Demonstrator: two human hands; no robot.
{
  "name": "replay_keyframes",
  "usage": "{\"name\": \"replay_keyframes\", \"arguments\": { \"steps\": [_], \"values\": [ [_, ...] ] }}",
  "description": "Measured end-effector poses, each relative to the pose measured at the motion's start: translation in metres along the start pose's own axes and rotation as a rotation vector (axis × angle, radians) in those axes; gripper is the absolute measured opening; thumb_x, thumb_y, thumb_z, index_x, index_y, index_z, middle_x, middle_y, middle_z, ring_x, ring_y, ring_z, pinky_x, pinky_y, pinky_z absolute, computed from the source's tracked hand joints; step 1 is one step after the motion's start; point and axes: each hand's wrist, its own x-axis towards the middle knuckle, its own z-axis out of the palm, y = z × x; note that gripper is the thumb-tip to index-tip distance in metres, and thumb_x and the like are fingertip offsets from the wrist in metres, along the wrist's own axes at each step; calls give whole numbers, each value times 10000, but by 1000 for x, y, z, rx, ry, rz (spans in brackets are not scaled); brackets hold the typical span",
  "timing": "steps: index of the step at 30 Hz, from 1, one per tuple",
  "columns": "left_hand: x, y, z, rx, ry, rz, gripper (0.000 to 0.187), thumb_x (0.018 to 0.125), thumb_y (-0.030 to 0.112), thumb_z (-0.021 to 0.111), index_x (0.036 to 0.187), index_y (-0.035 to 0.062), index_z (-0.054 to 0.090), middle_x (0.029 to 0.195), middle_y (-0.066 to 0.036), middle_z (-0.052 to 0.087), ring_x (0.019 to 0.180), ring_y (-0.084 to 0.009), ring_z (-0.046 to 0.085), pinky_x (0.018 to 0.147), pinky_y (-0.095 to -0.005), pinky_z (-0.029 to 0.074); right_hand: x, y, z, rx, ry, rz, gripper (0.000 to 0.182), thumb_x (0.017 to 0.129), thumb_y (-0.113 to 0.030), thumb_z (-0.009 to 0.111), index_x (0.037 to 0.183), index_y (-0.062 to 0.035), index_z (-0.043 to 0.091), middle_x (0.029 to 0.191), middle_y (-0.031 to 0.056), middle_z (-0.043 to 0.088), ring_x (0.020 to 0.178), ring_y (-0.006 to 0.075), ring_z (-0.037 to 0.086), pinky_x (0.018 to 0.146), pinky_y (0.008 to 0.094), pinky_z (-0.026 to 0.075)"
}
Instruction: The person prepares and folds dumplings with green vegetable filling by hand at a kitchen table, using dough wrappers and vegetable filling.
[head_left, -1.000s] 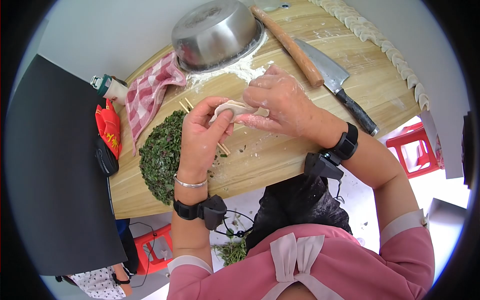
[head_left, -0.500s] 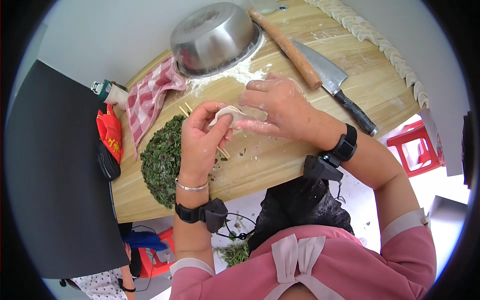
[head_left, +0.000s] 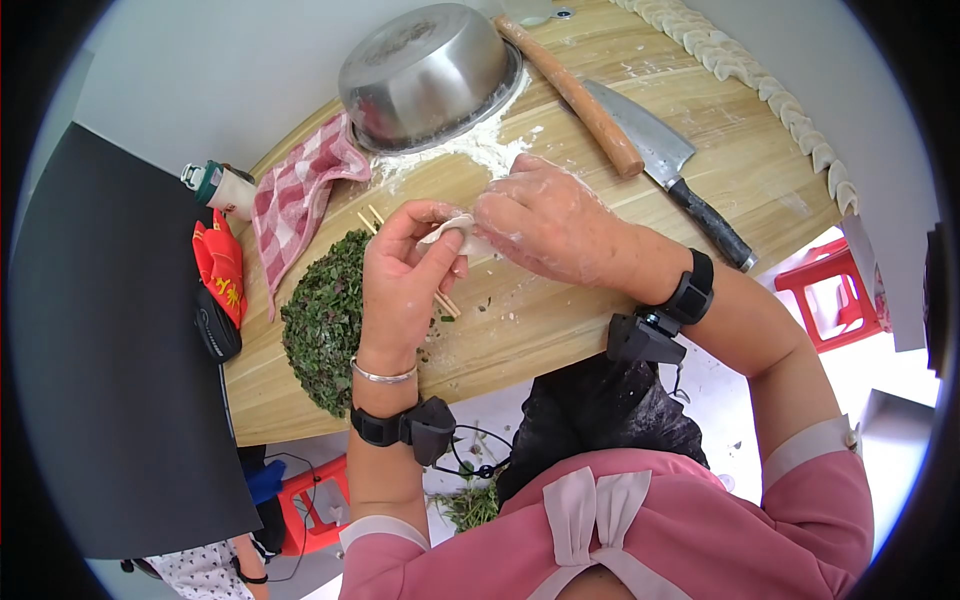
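Note:
Between thumb and fingers, my left hand (head_left: 408, 262) pinches a pale folded dumpling (head_left: 448, 231). My right hand (head_left: 550, 222) is closed at the dumpling's right end, its fingertips curled in and partly hidden behind the knuckles. Flour whitens the right fingers. Left of my left hand, a heap of chopped dark green leaves (head_left: 325, 325) sits on the wooden table (head_left: 540, 340). A pair of chopsticks (head_left: 446, 303) passes under the left hand, partly covered by it.
An upturned metal bowl (head_left: 425, 75) stands over spilled flour (head_left: 480, 145). A rolling pin (head_left: 575, 100) lies by a cleaver (head_left: 650, 130). Overlapping dumplings (head_left: 790, 115) line the far right edge. A checked cloth (head_left: 310, 190) and a bottle (head_left: 220, 188) are at left. Another person's arm shows lower left.
My right hand's fingers, spread half a second ago, have curled closed against the right end of the dumpling. My left hand stays almost still with its pinch.

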Motion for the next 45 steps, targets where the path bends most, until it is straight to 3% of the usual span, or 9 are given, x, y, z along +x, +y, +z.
{"name": "replay_keyframes", "arguments": {
  "steps": [9,21,23,26,33,36,38,41,45],
  "values": [
    [1,-9,-8,29,-103,53,156,838,-26,609,990,7,622,905,-4,618,656,-40,557,517,-165,405,4,-5,-17,86,-114,97,246,807,-320,647,815,-89,563,653,78,564,619,283,558,615,368,413],
    [0,-6,-9,-156,-42,-8,102,881,65,608,969,13,612,804,4,607,594,-33,518,495,-157,379,3,-4,-8,354,8,119,214,824,-171,638,724,-54,489,617,114,462,585,322,466,594,397,380],
    [1,-8,-9,-133,-27,8,108,892,86,603,973,14,613,781,6,604,588,-32,514,484,-160,372,1,-2,-18,337,-227,187,240,828,-194,637,705,-63,478,600,105,448,566,319,457,595,392,374],
    [0,-8,-9,-80,-22,-15,112,893,95,603,968,12,613,775,8,602,588,-31,514,481,-161,371,4,-4,-21,304,-274,234,250,844,-209,619,701,-66,471,586,99,435,552,319,447,593,383,367],
    [-1,-6,-6,-104,-60,-24,167,903,120,591,1032,15,599,789,8,600,580,-26,492,472,-156,353,2,-5,-3,349,-51,148,185,877,-128,550,737,-23,488,640,131,452,594,331,461,606,390,384],
    [2,-8,-6,-233,-161,-45,213,913,137,570,1087,15,583,807,8,597,585,-23,475,460,-154,329,7,-9,-13,391,24,214,199,893,-195,544,782,-30,560,632,142,520,642,346,534,593,413,428],
    [3,-9,-10,-148,-244,-126,252,930,125,500,1128,-24,542,928,-38,608,710,-44,534,578,-158,397,7,-10,-16,493,-15,334,236,895,-200,548,756,-9,536,645,138,520,617,334,502,603,399,416],
    [1,-10,-7,-193,-180,-116,267,914,94,498,1147,-32,538,960,-43,617,760,-49,566,588,-156,410,7,-8,-20,546,-122,366,311,905,-245,537,731,12,521,628,140,483,580,293,431,581,367,392],
    [-3,0,-2,-72,-160,-125,208,898,96,567,1077,-6,591,838,1,620,649,-21,523,551,-150,393,5,-1,-17,729,-134,543,360,908,-286,526,725,24,528,606,131,446,562,251,368,545,339,366]
  ]
}}
